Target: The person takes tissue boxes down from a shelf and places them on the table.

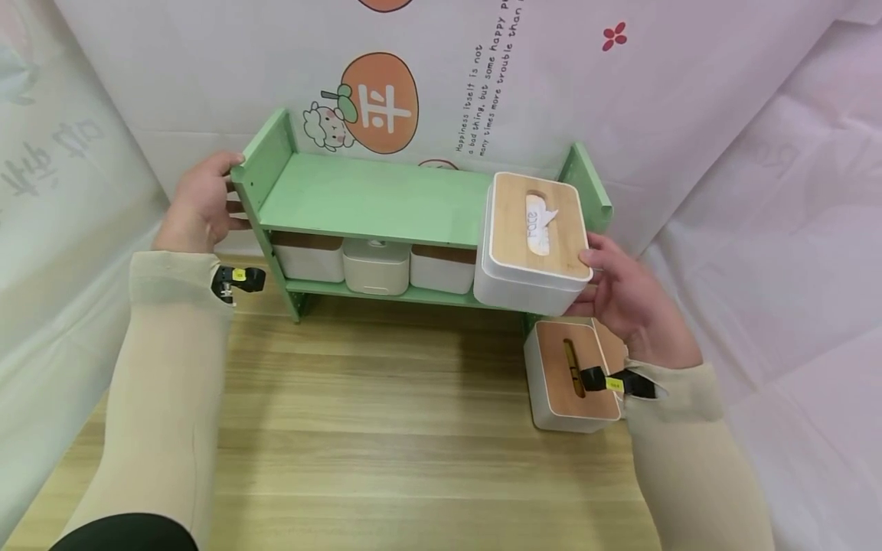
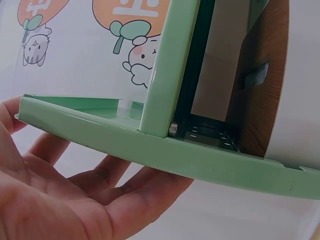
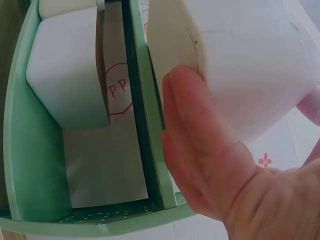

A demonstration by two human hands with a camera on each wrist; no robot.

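A green two-tier shelf [image 1: 372, 191] stands against a printed white backdrop. My left hand [image 1: 200, 199] touches the outer side of its left end panel, fingers loosely extended along it in the left wrist view. At the shelf's right end, my right hand [image 1: 620, 295] holds a white tissue box [image 1: 506, 222] with a pale wooden lid and tissue in its slot. The thumb lies on the lid's edge, the fingers against the white body [image 3: 250, 60]. The box is tilted and overlaps the top board's front edge; whether its underside touches the board is hidden.
On the lower tier sit a left white box [image 1: 313, 260], a cream container [image 1: 377, 272] and a right white box [image 1: 441, 272]. Below the right hand, a wood-lidded box [image 1: 551, 360] stands on the wooden floor [image 1: 386, 413], with another wooden lid [image 1: 609, 344] partly hidden beside it.
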